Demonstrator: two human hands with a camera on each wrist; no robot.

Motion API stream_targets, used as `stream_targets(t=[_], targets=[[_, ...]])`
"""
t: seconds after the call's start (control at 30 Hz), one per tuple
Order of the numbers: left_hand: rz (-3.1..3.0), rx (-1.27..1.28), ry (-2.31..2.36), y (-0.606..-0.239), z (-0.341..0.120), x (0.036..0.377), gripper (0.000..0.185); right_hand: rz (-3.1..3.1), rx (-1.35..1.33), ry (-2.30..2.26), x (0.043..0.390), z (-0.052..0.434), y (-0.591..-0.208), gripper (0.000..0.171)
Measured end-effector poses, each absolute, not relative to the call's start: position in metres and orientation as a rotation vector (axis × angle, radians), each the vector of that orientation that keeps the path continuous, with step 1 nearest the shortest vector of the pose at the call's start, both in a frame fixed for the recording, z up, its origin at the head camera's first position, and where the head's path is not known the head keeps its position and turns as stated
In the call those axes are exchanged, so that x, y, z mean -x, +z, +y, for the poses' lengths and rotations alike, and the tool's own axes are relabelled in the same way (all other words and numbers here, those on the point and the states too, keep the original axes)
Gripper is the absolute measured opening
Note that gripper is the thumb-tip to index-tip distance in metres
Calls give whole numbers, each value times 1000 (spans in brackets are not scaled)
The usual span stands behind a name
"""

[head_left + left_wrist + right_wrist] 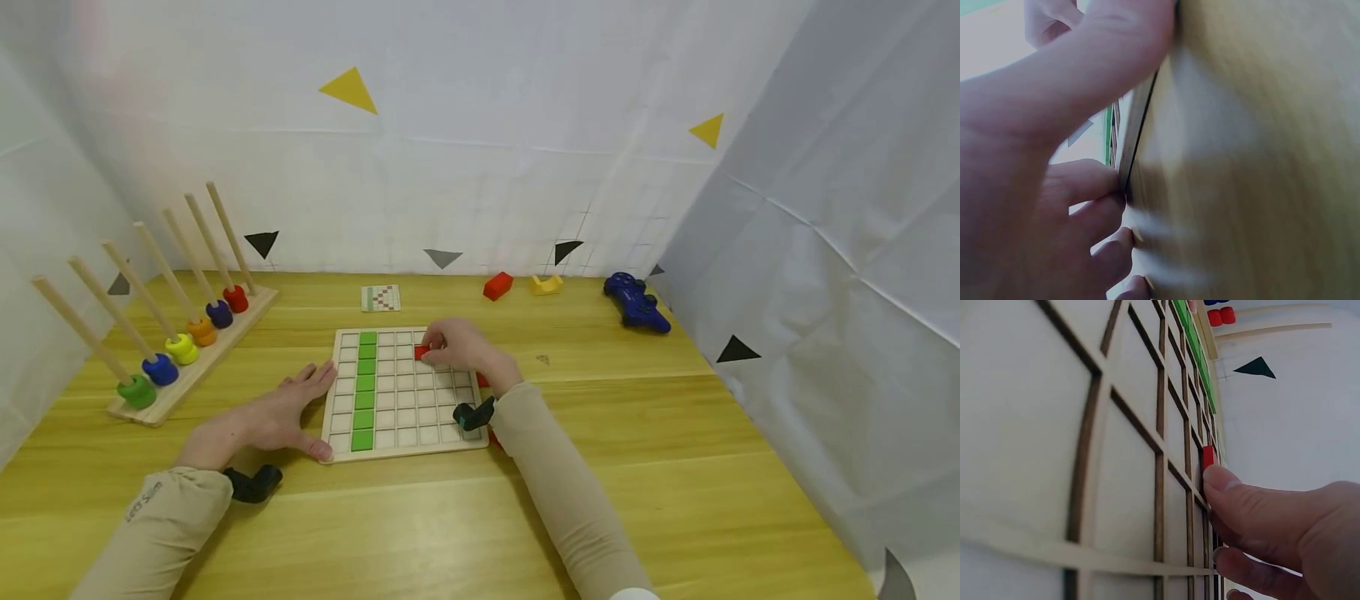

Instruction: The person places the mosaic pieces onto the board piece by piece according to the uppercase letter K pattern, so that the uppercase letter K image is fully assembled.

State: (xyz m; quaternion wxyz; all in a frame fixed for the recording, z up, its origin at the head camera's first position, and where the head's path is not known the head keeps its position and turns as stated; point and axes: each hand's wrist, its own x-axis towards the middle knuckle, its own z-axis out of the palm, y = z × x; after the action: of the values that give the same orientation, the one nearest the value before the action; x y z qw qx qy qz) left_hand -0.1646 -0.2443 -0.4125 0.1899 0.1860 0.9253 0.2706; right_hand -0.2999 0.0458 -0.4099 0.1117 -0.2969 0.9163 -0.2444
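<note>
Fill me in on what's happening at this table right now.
A person is working on a wooden grid board. The right hand pinches a red tile at a cell near the board's far edge. The left hand rests flat on the table, touching the board's left edge. One column already holds green tiles.

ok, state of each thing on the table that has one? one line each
grid board: flat on the table, one column filled with green tiles.
red tile: pinched by the right hand at the board's top row.
left hand: flat against the board's left edge, fingers straight.
peg rack: one ring at the base of each peg.
blue controller: untouched near the back wall.
</note>
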Motion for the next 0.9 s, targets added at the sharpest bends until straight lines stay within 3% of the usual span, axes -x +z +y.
stream_targets(t=[0.9], targets=[[2594,-538,773,-414,-246,165,127,2702,787,-774,300,44,-414,13]])
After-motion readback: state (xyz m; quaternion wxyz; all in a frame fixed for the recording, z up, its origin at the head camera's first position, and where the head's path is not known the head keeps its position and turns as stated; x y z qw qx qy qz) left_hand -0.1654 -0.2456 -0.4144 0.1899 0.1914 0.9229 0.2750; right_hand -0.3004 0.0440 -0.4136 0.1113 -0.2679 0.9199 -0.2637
